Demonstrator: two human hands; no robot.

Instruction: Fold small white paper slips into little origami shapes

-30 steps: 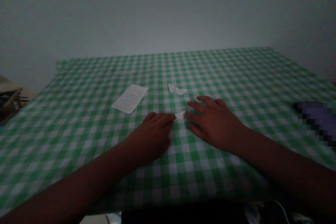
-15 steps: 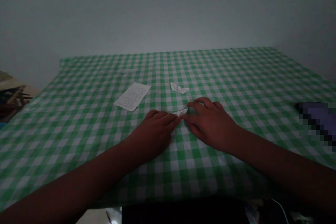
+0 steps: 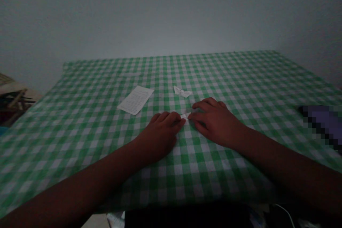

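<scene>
Your left hand has its grip on the folded printed paper, low on the bench, presumably steadying it, while your right hand (pinching or not, cannot tell) meets its right end.

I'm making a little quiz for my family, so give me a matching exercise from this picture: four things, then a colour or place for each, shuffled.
1. Tablecloth
2. Printed sheet
3. Folded paper
4. Paper strip

A. Lying flat, left of the folded paper
B. Between the left hand and the right hand
C. Green and white checks
D. Beyond the strip, right of the sheet

Pairs: 1-C, 2-A, 3-D, 4-B
</scene>
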